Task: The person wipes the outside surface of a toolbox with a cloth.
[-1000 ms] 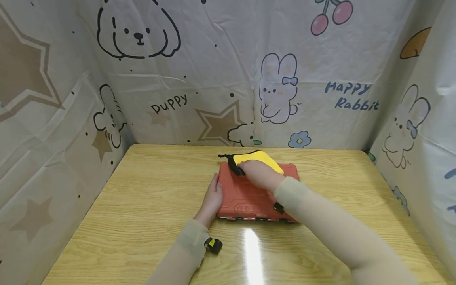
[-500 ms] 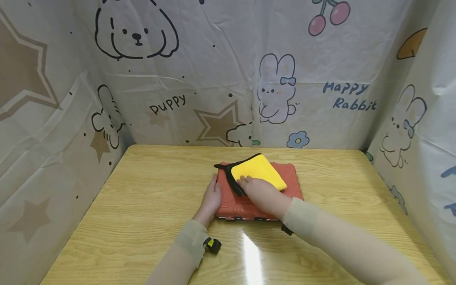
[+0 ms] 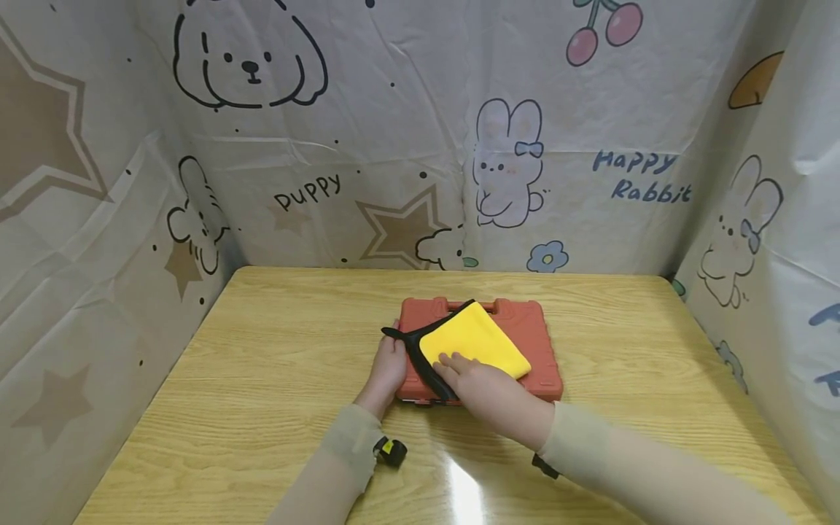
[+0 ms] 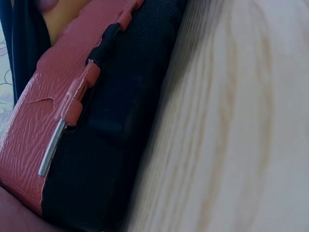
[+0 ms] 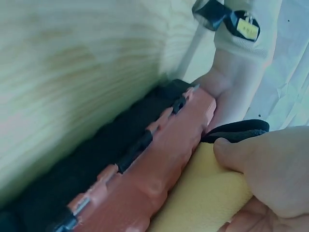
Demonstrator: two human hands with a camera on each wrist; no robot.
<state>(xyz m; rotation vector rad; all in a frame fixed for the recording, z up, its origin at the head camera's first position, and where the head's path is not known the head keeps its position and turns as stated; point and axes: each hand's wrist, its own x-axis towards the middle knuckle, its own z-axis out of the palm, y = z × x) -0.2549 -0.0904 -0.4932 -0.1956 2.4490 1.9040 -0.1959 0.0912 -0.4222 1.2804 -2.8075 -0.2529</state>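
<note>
A red plastic carry case (image 3: 538, 343) with a black lower half (image 4: 106, 125) lies flat on the table, its hinged edge toward me. My left hand (image 3: 387, 368) rests along the case's left side, fingers fairly straight against it. A folded yellow cloth (image 3: 469, 339) with a black border (image 3: 426, 368) lies slanted over the lid. My right hand (image 3: 488, 390) holds the cloth near its front edge and presses it onto the case, fingers spread on top. In the right wrist view the thumb lies against the yellow cloth (image 5: 193, 193).
The wood-grain table (image 3: 282, 343) stretches around the case. A patterned curtain (image 3: 394, 131) hangs behind it and along both sides. A small black device (image 3: 391, 451) sits on the left wrist, another (image 3: 546, 465) under the right.
My right hand has drawn the cloth across the lid from the back toward the front edge, uncovering the case's handle. The left hand has stayed at the left side.
</note>
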